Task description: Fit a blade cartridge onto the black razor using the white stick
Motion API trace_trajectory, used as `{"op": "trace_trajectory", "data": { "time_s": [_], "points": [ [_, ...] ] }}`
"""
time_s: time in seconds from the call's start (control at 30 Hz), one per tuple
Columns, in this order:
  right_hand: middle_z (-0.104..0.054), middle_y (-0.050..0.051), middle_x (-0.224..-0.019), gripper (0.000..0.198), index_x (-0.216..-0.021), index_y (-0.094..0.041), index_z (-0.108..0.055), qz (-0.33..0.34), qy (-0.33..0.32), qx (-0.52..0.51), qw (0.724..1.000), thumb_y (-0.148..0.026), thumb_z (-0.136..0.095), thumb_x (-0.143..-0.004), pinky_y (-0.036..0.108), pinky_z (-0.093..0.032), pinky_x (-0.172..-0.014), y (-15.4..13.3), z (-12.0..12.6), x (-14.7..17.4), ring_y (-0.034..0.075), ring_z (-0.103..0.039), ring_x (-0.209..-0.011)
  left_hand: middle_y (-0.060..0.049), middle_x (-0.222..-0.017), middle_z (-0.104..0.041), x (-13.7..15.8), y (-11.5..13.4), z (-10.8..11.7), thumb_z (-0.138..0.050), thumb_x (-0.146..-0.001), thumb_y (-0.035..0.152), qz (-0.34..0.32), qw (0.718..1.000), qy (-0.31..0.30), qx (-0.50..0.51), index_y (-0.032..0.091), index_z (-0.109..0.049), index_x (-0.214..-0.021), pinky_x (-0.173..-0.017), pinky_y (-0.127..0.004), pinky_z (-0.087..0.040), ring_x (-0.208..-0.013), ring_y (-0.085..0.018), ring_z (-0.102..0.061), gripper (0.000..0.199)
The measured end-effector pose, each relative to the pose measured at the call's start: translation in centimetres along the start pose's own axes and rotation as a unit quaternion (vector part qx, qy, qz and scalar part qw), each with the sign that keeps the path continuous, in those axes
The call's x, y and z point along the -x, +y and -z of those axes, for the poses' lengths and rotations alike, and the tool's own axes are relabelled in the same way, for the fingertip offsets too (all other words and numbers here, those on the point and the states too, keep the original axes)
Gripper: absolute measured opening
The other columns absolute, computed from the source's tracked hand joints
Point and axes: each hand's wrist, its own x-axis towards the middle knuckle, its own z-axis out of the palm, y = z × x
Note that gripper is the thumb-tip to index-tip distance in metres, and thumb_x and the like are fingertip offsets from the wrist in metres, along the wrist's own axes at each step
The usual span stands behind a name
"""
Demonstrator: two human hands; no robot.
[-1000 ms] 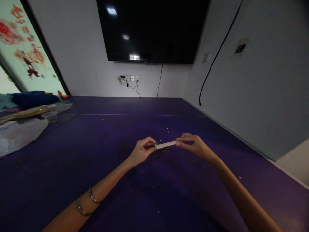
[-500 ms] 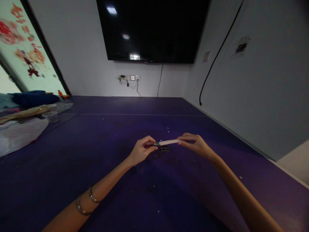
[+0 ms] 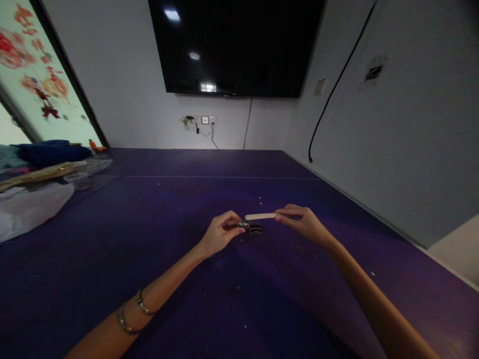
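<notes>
My left hand pinches a small shiny silver-and-dark piece between thumb and fingertips; its kind is too small to make out. My right hand grips the right end of a pale flat stick with a rounded tip. The stick points left, roughly level, and its tip is just above the shiny piece. Below the stick, a small black box-like item rests on the dark purple surface, close to the right side of the piece.
At the far left lie blue cloth, a white plastic bag and clear plastic. A large black television hangs on the wall above power sockets. A black cable dangles at the right wall. Small white specks dot the surface.
The stick's left tip has risen slightly and come off the shiny piece, showing more of it. Both hands have otherwise stayed nearly in place.
</notes>
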Motion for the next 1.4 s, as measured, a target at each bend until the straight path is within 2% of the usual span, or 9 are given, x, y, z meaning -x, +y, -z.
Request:
{"op": "trace_trajectory", "data": {
  "time_s": [0.1,0.27,0.4,0.53,0.7,0.87,1.0,1.17,1.4],
  "points": [
    [-0.067,0.006,-0.084,0.031,-0.091,-0.022,-0.072,0.012,-0.046,-0.019,0.999,-0.046,-0.059,-0.077,0.031,-0.046,-0.069,-0.2,0.0,0.0,0.019,-0.060,-0.079,0.000,-0.072,-0.064,0.1,0.2,-0.1,-0.068,-0.070,0.020,-0.002,1.000,0.000,-0.012,0.016,-0.053,-0.075,-0.067,-0.026,-0.047,-0.069,-0.013,-0.061,0.016],
    [-0.067,0.007,-0.085,0.030,-0.090,-0.021,-0.072,0.001,-0.030,-0.026,0.999,-0.045,-0.059,-0.078,0.031,-0.046,-0.070,0.0,0.0,0.0,0.020,-0.060,-0.081,-0.001,-0.075,-0.065,0.1,0.2,-0.1,-0.068,-0.071,0.021,0.001,1.000,-0.002,0.006,0.016,-0.053,-0.075,-0.070,-0.027,-0.047,-0.073,-0.014,-0.062,0.016],
    [-0.067,0.006,-0.085,0.029,-0.090,-0.021,-0.072,0.009,-0.064,-0.058,0.996,-0.044,-0.060,-0.077,0.030,-0.046,-0.071,0.6,-0.2,0.0,0.019,-0.060,-0.080,0.000,-0.074,-0.065,0.1,0.3,-0.1,-0.068,-0.070,0.021,-0.002,1.000,0.004,-0.007,0.016,-0.055,-0.076,-0.067,-0.026,-0.047,-0.071,-0.013,-0.061,0.016],
    [-0.068,0.007,-0.086,0.032,-0.091,-0.021,-0.072,-0.003,-0.029,-0.036,0.999,-0.046,-0.059,-0.078,0.032,-0.046,-0.071,0.9,-0.3,0.0,0.020,-0.060,-0.083,-0.003,-0.080,-0.067,0.0,0.4,-0.1,-0.068,-0.071,0.020,0.004,1.000,0.000,0.008,0.015,-0.054,-0.076,-0.070,-0.027,-0.047,-0.077,-0.015,-0.063,0.016],
    [-0.068,0.006,-0.086,0.030,-0.092,-0.021,-0.072,0.012,-0.064,-0.047,0.997,-0.044,-0.059,-0.078,0.031,-0.046,-0.073,0.4,-0.3,0.0,0.019,-0.060,-0.081,0.000,-0.074,-0.065,0.0,0.3,-0.1,-0.069,-0.069,0.020,-0.001,1.000,0.004,-0.009,0.015,-0.055,-0.076,-0.066,-0.025,-0.046,-0.070,-0.012,-0.062,0.016],
    [-0.068,0.007,-0.086,0.032,-0.091,-0.022,-0.072,0.005,-0.022,-0.015,1.000,-0.047,-0.058,-0.078,0.032,-0.046,-0.072,0.4,-0.2,0.0,0.020,-0.060,-0.082,-0.003,-0.080,-0.067,0.0,0.2,-0.1,-0.067,-0.071,0.021,0.005,1.000,-0.003,0.006,0.015,-0.053,-0.075,-0.070,-0.027,-0.047,-0.077,-0.015,-0.063,0.016],
    [-0.068,0.005,-0.083,0.030,-0.092,-0.023,-0.072,0.019,-0.038,-0.011,0.999,-0.046,-0.059,-0.077,0.032,-0.046,-0.071,0.0,-0.2,0.0,0.019,-0.060,-0.080,0.001,-0.072,-0.064,0.0,0.2,-0.1,-0.068,-0.070,0.020,0.000,1.000,0.004,-0.017,0.016,-0.053,-0.074,-0.066,-0.025,-0.047,-0.070,-0.013,-0.062,0.015],
    [-0.067,0.006,-0.080,0.030,-0.090,-0.022,-0.072,0.007,0.016,0.019,1.000,-0.046,-0.058,-0.078,0.032,-0.045,-0.068,-0.6,-0.2,0.0,0.019,-0.059,-0.076,-0.002,-0.080,-0.067,0.1,0.2,-0.1,-0.067,-0.071,0.020,-0.001,1.000,-0.011,0.015,0.016,-0.051,-0.074,-0.073,-0.029,-0.048,-0.077,-0.015,-0.063,0.016],
    [-0.066,0.005,-0.081,0.027,-0.089,-0.024,-0.072,0.015,-0.024,0.011,1.000,-0.045,-0.058,-0.079,0.031,-0.044,-0.069,-1.4,0.1,0.2,0.019,-0.058,-0.078,0.000,-0.075,-0.065,-0.1,0.3,0.0,-0.067,-0.070,0.019,-0.012,1.000,-0.002,-0.011,0.016,-0.053,-0.074,-0.069,-0.027,-0.048,-0.072,-0.013,-0.062,0.015]
  ]
}}
